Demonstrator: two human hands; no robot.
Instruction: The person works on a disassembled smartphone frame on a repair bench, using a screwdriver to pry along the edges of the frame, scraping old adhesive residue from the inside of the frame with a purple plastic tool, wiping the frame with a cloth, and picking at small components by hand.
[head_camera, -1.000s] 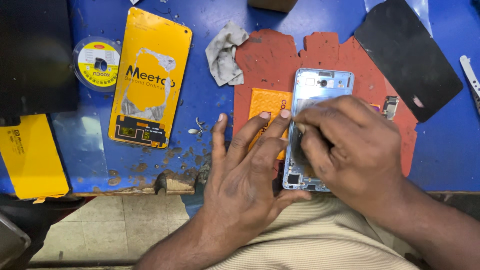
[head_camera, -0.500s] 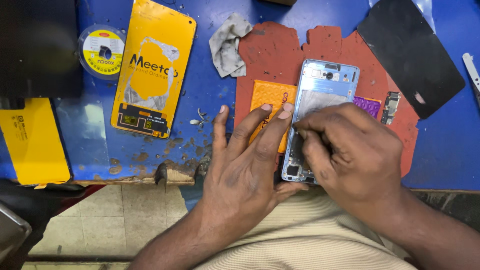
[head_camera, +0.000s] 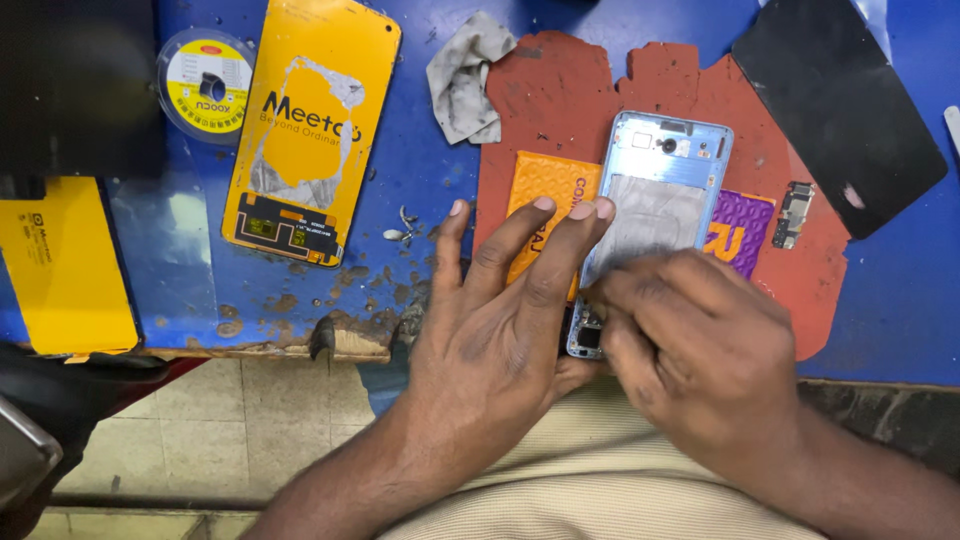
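Note:
A light blue phone (head_camera: 660, 190) with its back off lies face down on a red mat (head_camera: 560, 100), its grey inside showing. My left hand (head_camera: 490, 330) is spread flat. Three fingertips press the phone's left edge, and the thumb sits under its lower end. My right hand (head_camera: 700, 360) covers the phone's lower half, fingers bunched together against the left side. Whether they pinch a small tool is hidden. An orange card (head_camera: 545, 190) and a purple card (head_camera: 740, 225) lie under the phone.
On the blue table (head_camera: 420, 180) lie a yellow back cover (head_camera: 310, 130), a tape roll (head_camera: 207, 85), a grey cloth (head_camera: 465, 80), a black panel (head_camera: 835, 110), a small metal part (head_camera: 795, 213) and a yellow pack (head_camera: 60, 265). The chipped front edge (head_camera: 300, 345) runs just before my lap.
My right hand has slid down the phone, so more of its grey inside shows. The left hand keeps its hold. The view has shifted a little.

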